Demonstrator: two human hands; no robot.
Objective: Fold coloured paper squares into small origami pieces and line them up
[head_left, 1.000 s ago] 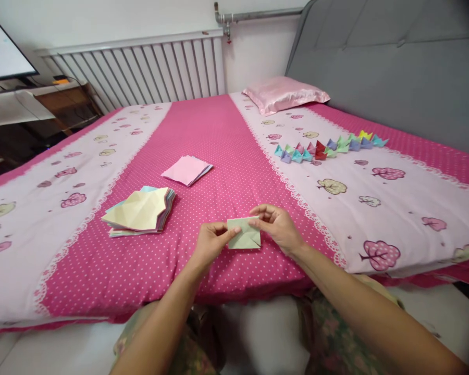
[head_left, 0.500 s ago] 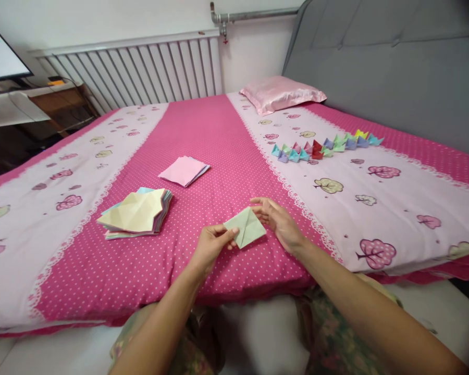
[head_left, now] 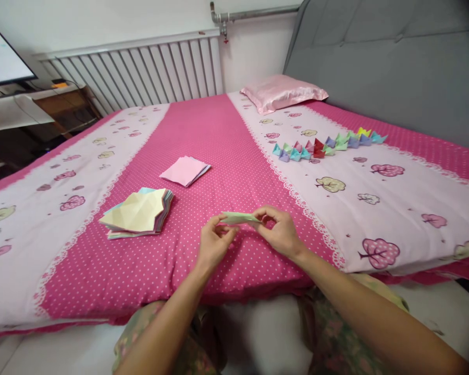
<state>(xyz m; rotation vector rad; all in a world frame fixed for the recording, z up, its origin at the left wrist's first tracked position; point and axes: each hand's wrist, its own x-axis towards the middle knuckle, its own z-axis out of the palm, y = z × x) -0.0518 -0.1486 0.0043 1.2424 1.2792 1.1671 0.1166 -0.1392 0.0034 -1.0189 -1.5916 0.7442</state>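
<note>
Bare hands at work over a pink bed, as I follow from afar through the head camera: a folded piece of green paper spans the gap between them, just below the centre of the frame. It shows almost edge-on, a thin pale strip, and I cannot tell whether its underside touches the cover. The left hand has its fingers closed on the left end, forefinger at the corner and thumb by the near edge. The right hand pinches the right end between thumb and forefinger, its fingers curled in a loop.

Left of centre I see a cream-topped stack of creased sheets, a blue corner poking out behind. Just beyond it, higher in the frame and apart, lies a thinner pink-topped stack. Right of centre, small folded shapes in blue, purple, green, pink, red and yellow stand close together in a slanting band.

A satin pillow lies at upper right of centre, near the grey headboard that fills the upper right. A radiator lines the wall at upper left, and a lit screen stands on a table by the left edge. Patterned trousers show along the bottom.
</note>
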